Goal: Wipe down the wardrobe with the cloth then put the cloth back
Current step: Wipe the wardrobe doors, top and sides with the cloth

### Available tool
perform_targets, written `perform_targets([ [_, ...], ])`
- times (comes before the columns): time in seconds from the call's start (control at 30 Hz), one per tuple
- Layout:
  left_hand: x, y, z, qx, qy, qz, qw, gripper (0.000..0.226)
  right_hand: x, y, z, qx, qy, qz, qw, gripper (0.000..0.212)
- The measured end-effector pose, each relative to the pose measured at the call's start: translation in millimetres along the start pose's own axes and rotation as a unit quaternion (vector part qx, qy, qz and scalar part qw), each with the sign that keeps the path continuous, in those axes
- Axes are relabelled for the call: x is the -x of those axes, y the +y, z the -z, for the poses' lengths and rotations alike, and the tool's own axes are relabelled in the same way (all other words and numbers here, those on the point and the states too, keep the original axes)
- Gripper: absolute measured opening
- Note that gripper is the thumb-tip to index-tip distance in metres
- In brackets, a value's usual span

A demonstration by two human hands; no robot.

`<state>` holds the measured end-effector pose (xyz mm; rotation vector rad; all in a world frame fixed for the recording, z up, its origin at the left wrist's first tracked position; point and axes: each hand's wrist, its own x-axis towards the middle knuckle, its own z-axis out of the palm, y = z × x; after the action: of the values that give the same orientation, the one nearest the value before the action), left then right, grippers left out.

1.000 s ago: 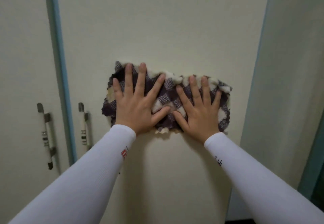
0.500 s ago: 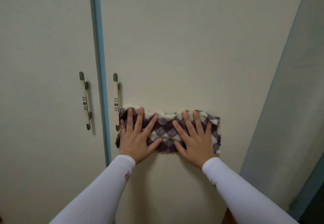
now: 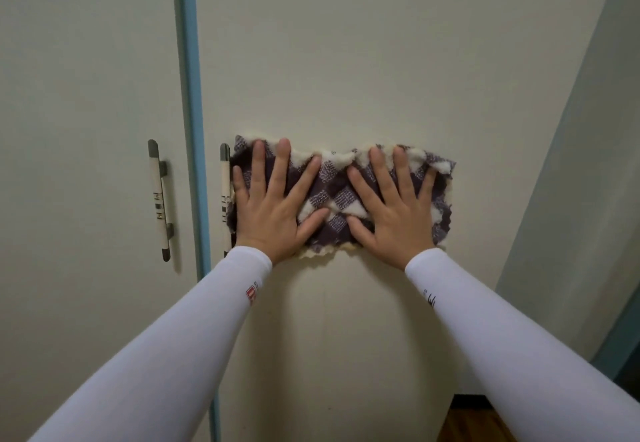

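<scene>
1. A person presses a checked purple-and-cream cloth (image 3: 332,196) flat against the right-hand door (image 3: 346,61) of a pale cream wardrobe (image 3: 86,78), level with the door handles.
2. The left hand (image 3: 270,213) lies spread on the cloth's left half and the right hand (image 3: 394,216) on its right half. The fingers (image 3: 282,164) of both are straight and splayed, pushing on the fabric and grasping nothing. The thumbs point toward each other, with a patch of cloth showing between them.
3. The cloth's left edge sits just beside the right door's handle (image 3: 225,178); whether it touches the handle cannot be told.
4. A vertical blue strip (image 3: 192,112) runs between the two doors, with the left door's handle (image 3: 159,199) on its far side.
5. White sleeves cover both forearms to the wrists: the left sleeve (image 3: 173,355) carries a small red mark and the right sleeve (image 3: 502,337) has dark lettering.
6. To the right of the wardrobe stands a pale grey-green wall (image 3: 588,164), with a teal edge (image 3: 620,344) low in the corner and a patch of brown wooden floor (image 3: 474,424) at the bottom.
</scene>
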<state>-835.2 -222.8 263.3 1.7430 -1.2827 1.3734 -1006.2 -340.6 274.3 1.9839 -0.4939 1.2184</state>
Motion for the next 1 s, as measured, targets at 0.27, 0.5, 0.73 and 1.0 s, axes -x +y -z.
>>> perform_targets([
  [0.27,79,2,-24,0.023,-0.021,-0.03,0.999,0.071,81,-37,-18,-0.004,-0.031,0.007,0.999,0.078],
  [0.5,158,-16,-35,0.019,-0.077,-0.01,0.997,0.069,133,-82,-22,-0.047,-0.103,0.037,0.993,0.078],
  [0.73,136,-42,-26,0.009,-0.042,-0.041,0.998,0.069,83,-74,-23,-0.043,-0.048,0.112,0.992,0.066],
  [1.0,131,-17,-28,0.021,-0.059,0.068,0.996,0.07,61,-69,-26,-0.031,0.005,0.12,0.992,0.068],
])
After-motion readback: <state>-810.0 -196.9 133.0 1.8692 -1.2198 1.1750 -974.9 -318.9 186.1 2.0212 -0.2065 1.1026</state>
